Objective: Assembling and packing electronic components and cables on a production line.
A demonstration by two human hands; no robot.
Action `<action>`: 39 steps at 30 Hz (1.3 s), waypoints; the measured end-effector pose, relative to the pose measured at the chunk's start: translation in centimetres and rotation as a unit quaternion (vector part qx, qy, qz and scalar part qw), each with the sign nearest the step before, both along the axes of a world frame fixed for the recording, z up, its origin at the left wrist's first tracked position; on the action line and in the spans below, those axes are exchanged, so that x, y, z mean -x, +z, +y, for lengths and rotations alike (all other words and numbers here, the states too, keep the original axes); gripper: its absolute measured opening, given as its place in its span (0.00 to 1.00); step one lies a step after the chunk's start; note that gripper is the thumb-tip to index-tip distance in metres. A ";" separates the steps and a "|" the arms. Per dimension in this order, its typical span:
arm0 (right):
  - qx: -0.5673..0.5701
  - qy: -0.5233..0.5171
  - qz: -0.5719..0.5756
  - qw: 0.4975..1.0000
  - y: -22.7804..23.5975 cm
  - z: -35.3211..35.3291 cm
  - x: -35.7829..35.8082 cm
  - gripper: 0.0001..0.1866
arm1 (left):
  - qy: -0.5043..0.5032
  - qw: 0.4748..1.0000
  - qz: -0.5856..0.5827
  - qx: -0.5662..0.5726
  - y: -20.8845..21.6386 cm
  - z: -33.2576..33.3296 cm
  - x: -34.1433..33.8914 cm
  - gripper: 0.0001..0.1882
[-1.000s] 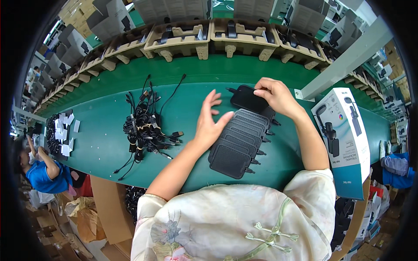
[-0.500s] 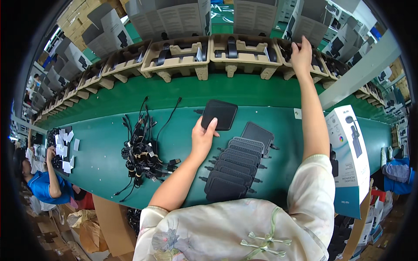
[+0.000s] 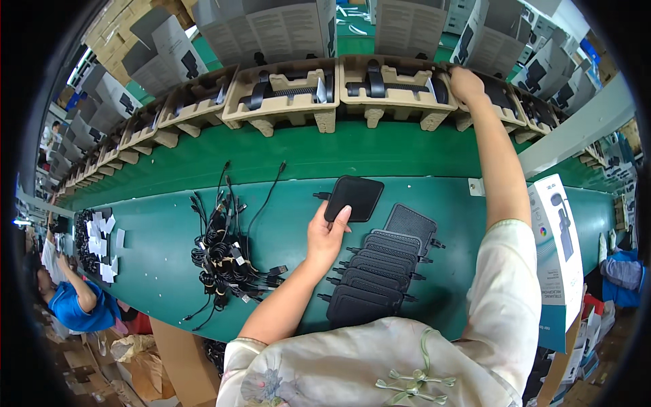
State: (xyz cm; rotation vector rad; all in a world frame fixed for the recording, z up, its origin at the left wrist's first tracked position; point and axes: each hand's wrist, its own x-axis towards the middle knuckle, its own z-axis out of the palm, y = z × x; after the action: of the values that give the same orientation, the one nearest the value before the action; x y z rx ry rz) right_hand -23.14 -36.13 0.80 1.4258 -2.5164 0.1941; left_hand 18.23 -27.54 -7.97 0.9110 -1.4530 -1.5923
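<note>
My left hand (image 3: 327, 234) grips a flat black pop filter (image 3: 354, 198) by its lower left edge, thumb on top; a short stub sticks out of its left side. Just to the right, an overlapping row of similar pop filters (image 3: 369, 277) lies on the green table, stubs pointing both ways. My right hand (image 3: 468, 86) reaches far to the right and bends down at the left corner of a cardboard pulp tray (image 3: 505, 117). Its fingertips are mostly hidden, so whether they hold anything does not show. Dark parts lie in that tray.
Tangled black cables (image 3: 227, 254) lie left of my left forearm. Pulp trays (image 3: 278, 112) with black parts line a raised ledge, open printed boxes (image 3: 264, 30) behind them. A white post (image 3: 576, 136) and an upright carton (image 3: 559, 251) stand right. A co-worker (image 3: 78, 298) sits far left.
My right hand has gone from raised above the tray, fingers up, to bent down at its left corner. My left hand still holds the pop filter. The whole view has shifted slightly.
</note>
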 end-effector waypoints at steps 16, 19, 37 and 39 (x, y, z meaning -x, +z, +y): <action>0.187 -0.188 -0.001 0.964 0.7 2.3 -0.9 0.15 | 0.002 1.000 0.023 0.006 -0.6 -0.5 -0.8 0.11; 0.091 -0.122 0.088 0.984 1.0 1.9 -0.6 0.14 | 0.000 1.000 0.012 0.008 -0.9 -0.8 -1.1 0.11; -0.057 -0.052 -0.106 0.991 1.8 2.5 -1.2 0.13 | -0.025 0.999 0.022 0.012 -1.7 -1.6 -2.5 0.13; -0.008 -0.059 -0.124 0.991 0.6 2.4 -1.4 0.13 | -0.023 0.999 0.021 0.014 -1.8 -1.6 -2.6 0.13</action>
State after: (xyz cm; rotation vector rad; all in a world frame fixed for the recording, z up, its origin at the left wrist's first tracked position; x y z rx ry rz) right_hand -21.79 -33.71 1.37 1.3252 -2.7967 0.3497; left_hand 20.78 -29.15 -9.78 0.8294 -1.4723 -1.6113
